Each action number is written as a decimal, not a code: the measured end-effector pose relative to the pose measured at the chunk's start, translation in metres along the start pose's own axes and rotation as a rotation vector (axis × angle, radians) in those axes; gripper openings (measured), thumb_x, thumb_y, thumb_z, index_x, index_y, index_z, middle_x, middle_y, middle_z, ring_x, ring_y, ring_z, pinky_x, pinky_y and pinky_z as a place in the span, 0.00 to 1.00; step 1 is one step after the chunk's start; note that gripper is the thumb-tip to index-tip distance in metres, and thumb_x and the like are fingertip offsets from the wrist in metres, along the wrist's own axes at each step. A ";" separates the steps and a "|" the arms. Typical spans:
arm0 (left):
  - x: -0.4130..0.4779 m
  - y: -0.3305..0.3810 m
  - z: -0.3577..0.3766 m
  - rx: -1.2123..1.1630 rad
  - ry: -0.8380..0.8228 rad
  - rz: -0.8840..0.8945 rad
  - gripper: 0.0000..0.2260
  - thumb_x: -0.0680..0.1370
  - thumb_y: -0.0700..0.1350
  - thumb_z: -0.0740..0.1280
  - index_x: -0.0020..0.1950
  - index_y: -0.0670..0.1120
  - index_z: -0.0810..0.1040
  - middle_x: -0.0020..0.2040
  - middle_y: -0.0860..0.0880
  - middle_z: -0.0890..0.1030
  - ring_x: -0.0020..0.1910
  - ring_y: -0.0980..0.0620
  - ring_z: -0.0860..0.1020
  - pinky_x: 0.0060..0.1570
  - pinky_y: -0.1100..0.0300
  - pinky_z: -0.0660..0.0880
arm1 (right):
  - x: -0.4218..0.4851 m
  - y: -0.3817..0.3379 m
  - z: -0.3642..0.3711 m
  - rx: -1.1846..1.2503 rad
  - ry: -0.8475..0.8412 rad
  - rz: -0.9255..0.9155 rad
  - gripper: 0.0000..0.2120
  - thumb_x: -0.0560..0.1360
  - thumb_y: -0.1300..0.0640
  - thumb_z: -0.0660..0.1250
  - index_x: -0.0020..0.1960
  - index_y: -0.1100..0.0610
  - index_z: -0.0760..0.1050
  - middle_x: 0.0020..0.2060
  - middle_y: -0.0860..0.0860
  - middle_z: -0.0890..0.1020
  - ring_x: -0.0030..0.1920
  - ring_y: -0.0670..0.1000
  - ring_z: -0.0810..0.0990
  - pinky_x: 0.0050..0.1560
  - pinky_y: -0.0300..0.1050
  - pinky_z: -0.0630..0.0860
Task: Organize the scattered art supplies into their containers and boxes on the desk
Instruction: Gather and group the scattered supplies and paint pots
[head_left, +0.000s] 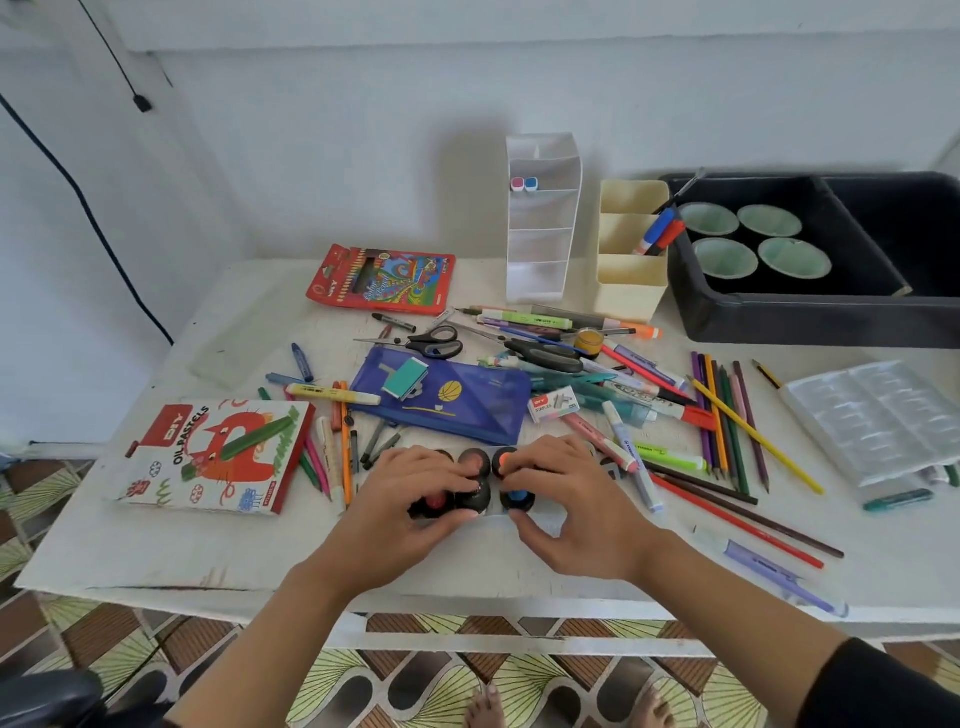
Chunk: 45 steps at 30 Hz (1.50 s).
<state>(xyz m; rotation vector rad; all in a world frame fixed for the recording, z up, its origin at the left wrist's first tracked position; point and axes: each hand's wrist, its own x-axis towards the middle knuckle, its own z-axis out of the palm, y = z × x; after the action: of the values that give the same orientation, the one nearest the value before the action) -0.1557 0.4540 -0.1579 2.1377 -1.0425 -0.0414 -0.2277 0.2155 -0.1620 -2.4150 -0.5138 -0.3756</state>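
Note:
Several small black paint pots (474, 461) with coloured centres sit in a cluster near the desk's front edge. My left hand (415, 493) curls over the left pots, fingers on top and thumb at the near side. My right hand (563, 493) grips the right pots, one with a blue centre (517, 498). Pencils (727, 426), markers (524, 318) and two pairs of scissors (431, 343) lie scattered behind. A white tiered organizer (540, 249) and a cream divided holder (631, 280) stand at the back.
An oil pastels box (208, 457) lies at the left and a red pencil box (382, 280) behind it. A blue pencil pouch (447, 395) lies mid-desk. A black bin (810, 312) with green cups sits back right. A clear palette (872, 421) lies right.

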 end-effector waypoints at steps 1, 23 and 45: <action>0.001 0.000 0.000 0.008 -0.011 0.007 0.13 0.76 0.55 0.73 0.58 0.52 0.85 0.60 0.62 0.81 0.62 0.59 0.77 0.61 0.48 0.73 | 0.000 0.001 0.001 0.002 0.001 -0.008 0.08 0.71 0.56 0.73 0.50 0.54 0.82 0.54 0.47 0.81 0.54 0.49 0.77 0.54 0.49 0.70; 0.001 -0.006 -0.005 0.100 -0.124 -0.018 0.18 0.79 0.52 0.69 0.69 0.57 0.77 0.72 0.62 0.73 0.74 0.65 0.65 0.74 0.50 0.55 | 0.005 0.012 0.008 0.031 0.041 0.000 0.02 0.75 0.56 0.73 0.46 0.54 0.84 0.54 0.48 0.83 0.55 0.48 0.79 0.58 0.48 0.74; 0.026 -0.005 -0.017 0.140 -0.197 0.008 0.12 0.78 0.49 0.72 0.61 0.53 0.84 0.66 0.60 0.79 0.67 0.63 0.70 0.67 0.65 0.66 | 0.021 0.007 0.008 0.108 0.022 0.130 0.05 0.73 0.53 0.76 0.46 0.54 0.86 0.48 0.45 0.84 0.51 0.42 0.78 0.55 0.36 0.71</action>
<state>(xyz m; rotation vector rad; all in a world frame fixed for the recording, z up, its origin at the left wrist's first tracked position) -0.1295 0.4480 -0.1413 2.2917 -1.1975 -0.1836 -0.2045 0.2209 -0.1633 -2.3223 -0.3559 -0.3105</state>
